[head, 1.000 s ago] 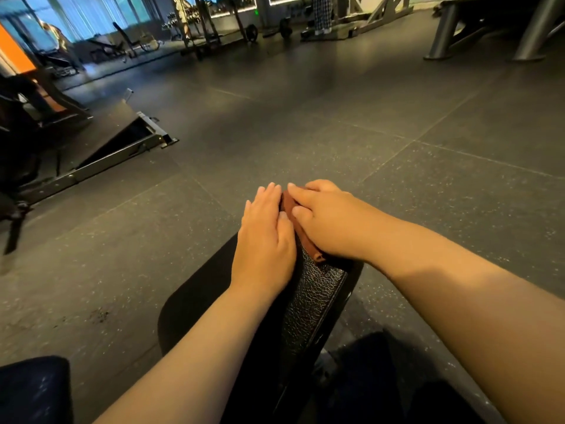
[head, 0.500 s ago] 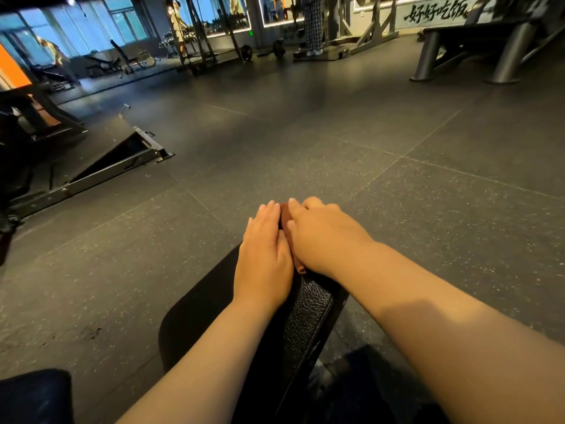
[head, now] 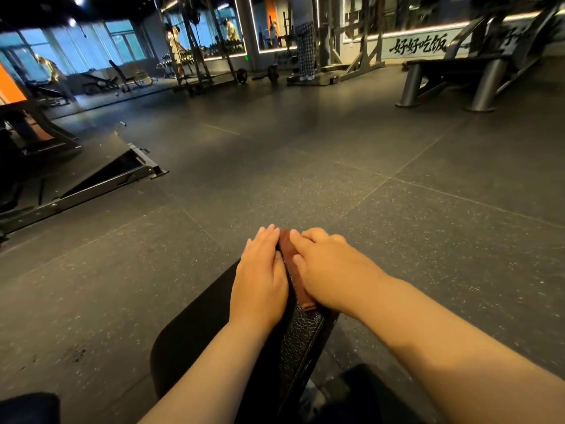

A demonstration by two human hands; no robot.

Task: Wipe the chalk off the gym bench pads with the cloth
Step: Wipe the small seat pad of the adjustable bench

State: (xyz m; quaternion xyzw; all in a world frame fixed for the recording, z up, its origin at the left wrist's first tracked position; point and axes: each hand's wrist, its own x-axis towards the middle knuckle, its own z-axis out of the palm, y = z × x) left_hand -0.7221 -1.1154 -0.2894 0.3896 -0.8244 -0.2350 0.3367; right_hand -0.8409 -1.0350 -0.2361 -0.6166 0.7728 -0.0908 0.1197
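A black textured bench pad (head: 301, 341) runs away from me, low in the middle of the view. My left hand (head: 260, 280) lies flat on the pad's left side with straight fingers. A folded brown cloth (head: 293, 267) lies along the pad's top, mostly hidden under my right hand (head: 330, 267). That hand covers the cloth, its thumb on the fabric and its fingers bent over the pad's far end. The two hands sit side by side with the cloth's folded edge showing between them. I can make out no chalk on the pad.
Dark speckled rubber floor (head: 397, 224) surrounds the bench. A metal machine frame (head: 101, 182) lies on the floor at left. Another bench on steel legs (head: 452, 81) stands far right. Racks, weights and a standing person (head: 305, 47) are at the back.
The view has tilted up, so more of the gym shows. Both hands stay together at the pad's far end; more of the brown cloth shows between them than half a second ago.
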